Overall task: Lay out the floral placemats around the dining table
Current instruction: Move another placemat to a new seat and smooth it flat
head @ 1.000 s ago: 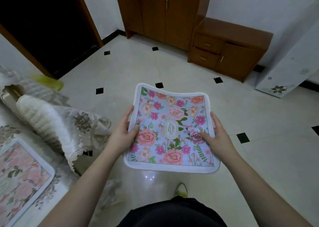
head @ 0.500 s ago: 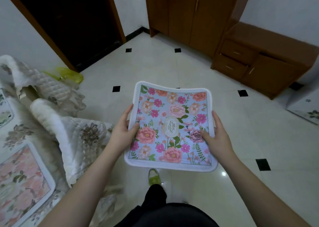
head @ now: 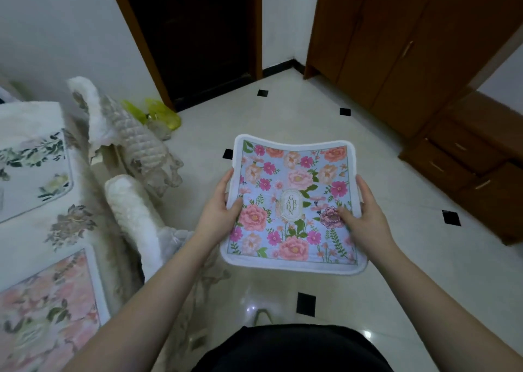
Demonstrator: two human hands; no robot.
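Currently the blue floral placemat (head: 294, 204) is being held face-up over the tiled floor (head: 396, 272), its long axis running away from the person. Its side edges are being pinched by the left hand (head: 219, 211) and right hand (head: 365, 218), thumbs on top, fingers curled beneath. Leftward, two placemats (head: 42, 312) are lying on the dining table (head: 36, 230), with covered chairs (head: 135, 210) standing between.

A dark doorway (head: 195, 31) is standing open at the far side, with a wooden wardrobe (head: 396, 37) to its right and a low drawer cabinet (head: 464, 167) further right. A yellow bag (head: 158, 114) is lying on the tiled floor (head: 396, 272) near two covered chairs (head: 133, 210) at left.
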